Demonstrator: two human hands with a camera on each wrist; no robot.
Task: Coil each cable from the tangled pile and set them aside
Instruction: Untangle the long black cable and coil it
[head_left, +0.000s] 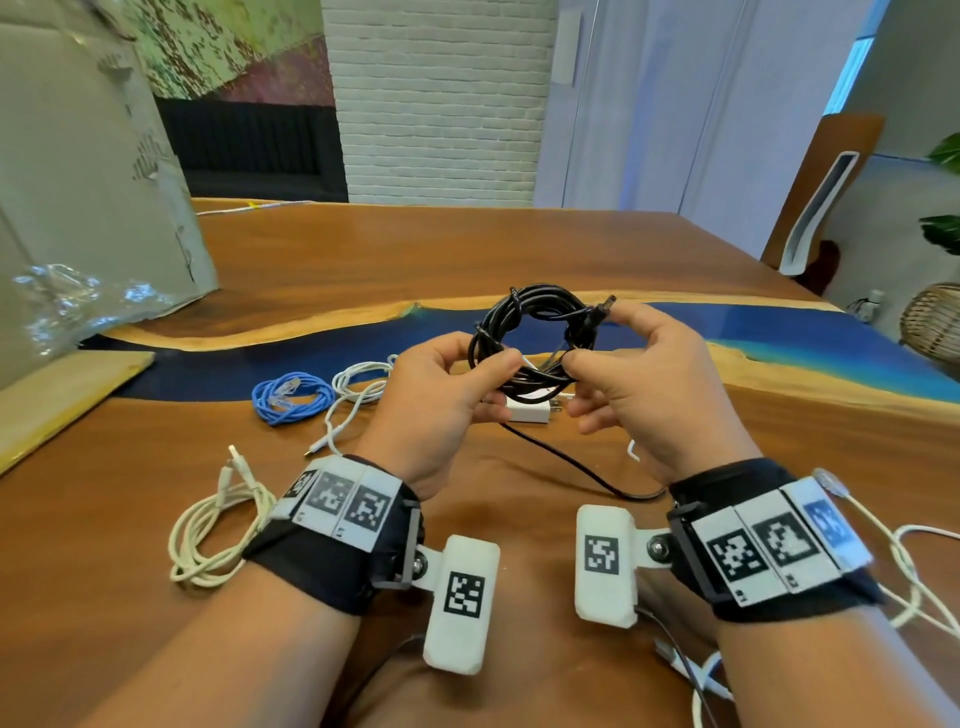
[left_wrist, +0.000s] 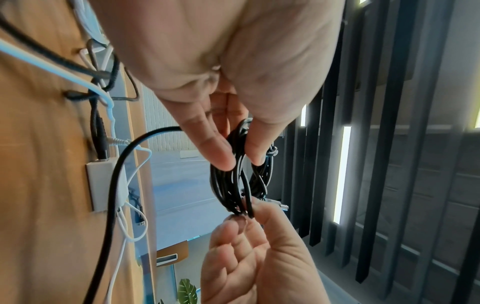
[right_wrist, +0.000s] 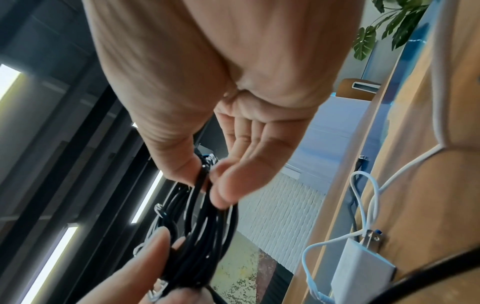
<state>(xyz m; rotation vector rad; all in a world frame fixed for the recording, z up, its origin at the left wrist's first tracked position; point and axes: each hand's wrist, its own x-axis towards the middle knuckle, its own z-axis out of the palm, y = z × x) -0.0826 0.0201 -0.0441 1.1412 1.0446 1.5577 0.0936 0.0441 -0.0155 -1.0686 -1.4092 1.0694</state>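
The black cable (head_left: 530, 332) hung coiled above the wooden table (head_left: 467, 249), its loops pinched by the left hand (head_left: 441, 410) and the right hand (head_left: 644, 384). Beyond lay a white charger (head_left: 530, 410), then a blue cable (head_left: 291, 397).

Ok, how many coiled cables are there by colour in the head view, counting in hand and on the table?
Black: 1, the black cable gripped by left hand and right hand
Blue: 1, the blue network cable
White: 1, the loosely coiled white cable
Cream: 1, the cream cable
Total: 4
The uncoiled white cable at the right is not counted.
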